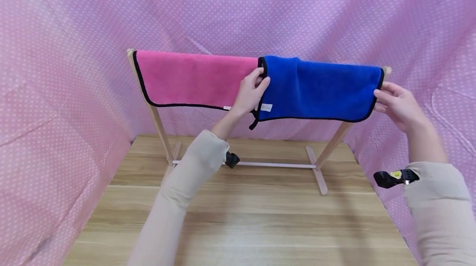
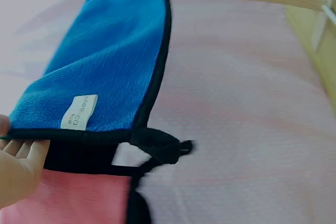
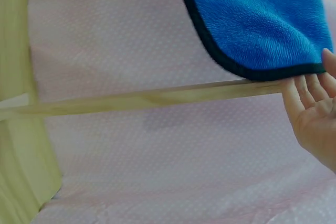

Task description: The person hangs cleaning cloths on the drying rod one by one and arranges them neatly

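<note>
A blue towel [image 1: 327, 90] with black edging hangs over the top of a wooden rack, on its right half. Beside it on the left hangs a pink towel [image 1: 197, 78], also edged in black. My left hand [image 1: 250, 91] pinches the blue towel's left edge between thumb and fingers, just where the two towels meet. At the opposite edge, my right hand [image 1: 401, 103] pinches the blue cloth near the rack's right post. A white label [image 2: 79, 112] and a black hanging loop [image 2: 160, 146] show at the blue towel's lower left corner.
The rack's wooden posts [image 1: 334, 144] stand on flat feet, joined low down by a white rod [image 1: 277, 165]. It rests toward the back of a wood-grain table [image 1: 238, 224]. Pink dotted cloth [image 1: 238, 10] hangs behind and at both sides.
</note>
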Demonstrator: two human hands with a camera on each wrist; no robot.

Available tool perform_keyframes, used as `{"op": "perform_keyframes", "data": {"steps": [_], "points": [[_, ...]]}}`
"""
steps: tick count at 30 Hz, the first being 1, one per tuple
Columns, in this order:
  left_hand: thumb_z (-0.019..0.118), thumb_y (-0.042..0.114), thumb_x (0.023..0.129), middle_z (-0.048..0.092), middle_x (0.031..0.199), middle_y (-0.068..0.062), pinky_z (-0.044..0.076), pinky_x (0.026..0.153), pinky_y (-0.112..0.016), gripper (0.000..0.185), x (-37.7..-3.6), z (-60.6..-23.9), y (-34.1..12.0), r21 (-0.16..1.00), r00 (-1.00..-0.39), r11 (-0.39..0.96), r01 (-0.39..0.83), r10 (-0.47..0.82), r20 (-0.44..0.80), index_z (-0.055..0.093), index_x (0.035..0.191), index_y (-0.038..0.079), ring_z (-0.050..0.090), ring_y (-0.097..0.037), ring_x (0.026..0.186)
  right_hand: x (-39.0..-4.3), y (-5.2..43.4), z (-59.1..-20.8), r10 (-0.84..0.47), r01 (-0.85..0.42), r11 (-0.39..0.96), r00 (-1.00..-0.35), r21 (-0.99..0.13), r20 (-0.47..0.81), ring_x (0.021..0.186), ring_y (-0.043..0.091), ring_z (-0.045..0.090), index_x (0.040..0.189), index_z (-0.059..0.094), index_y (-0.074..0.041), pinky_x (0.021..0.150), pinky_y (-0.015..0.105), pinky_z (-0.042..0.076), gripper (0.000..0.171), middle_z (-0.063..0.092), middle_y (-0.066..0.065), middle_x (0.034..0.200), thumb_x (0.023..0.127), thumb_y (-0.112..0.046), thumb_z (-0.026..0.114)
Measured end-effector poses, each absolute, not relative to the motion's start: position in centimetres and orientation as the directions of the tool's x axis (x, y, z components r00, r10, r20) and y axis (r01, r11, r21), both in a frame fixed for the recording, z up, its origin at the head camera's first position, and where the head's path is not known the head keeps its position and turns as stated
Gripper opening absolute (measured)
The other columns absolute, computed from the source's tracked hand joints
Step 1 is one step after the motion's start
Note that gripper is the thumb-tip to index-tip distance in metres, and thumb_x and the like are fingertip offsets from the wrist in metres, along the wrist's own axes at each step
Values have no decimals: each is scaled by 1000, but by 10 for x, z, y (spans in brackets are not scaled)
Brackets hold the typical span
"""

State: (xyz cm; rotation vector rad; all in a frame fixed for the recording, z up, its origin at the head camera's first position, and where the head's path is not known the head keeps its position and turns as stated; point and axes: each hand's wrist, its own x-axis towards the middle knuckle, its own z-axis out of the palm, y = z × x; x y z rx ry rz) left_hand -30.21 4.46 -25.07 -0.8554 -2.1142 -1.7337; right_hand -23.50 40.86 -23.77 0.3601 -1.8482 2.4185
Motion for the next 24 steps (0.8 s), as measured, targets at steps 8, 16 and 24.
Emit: {"op": "perform_keyframes", "data": {"steps": [8, 16, 24], "points": [[50, 0, 90, 64, 106, -22, 52, 79, -24, 30, -304, -279, 45, 662, -699, 223, 715, 254, 669, 49, 119, -8, 64, -23, 92, -237, 401, -250, -19, -289, -230, -953, -929, 301, 72, 10, 65, 92, 66, -4, 62, 19, 55, 24, 70, 4, 83, 88, 10, 47], [50, -1, 89, 66, 94, -22, 46, 62, -19, 38, -305, -254, 45, 596, -647, 270, 757, 173, 743, 45, 126, -7, 58, -20, 69, -243, 392, -231, 198, -464, -178, -881, -868, 430, 62, 7, 62, 81, 64, -3, 52, 16, 53, 25, 67, 1, 72, 84, 16, 49], [53, 7, 91, 62, 80, -12, 43, 60, -17, 39, -304, -237, 43, 663, -771, 410, 627, 203, 604, 48, 129, 3, 54, -17, 70, -242, 397, -235, 303, -484, -198, -857, -852, 417, 57, 8, 59, 79, 61, -2, 48, 17, 52, 23, 64, 2, 67, 84, 17, 48]]}}
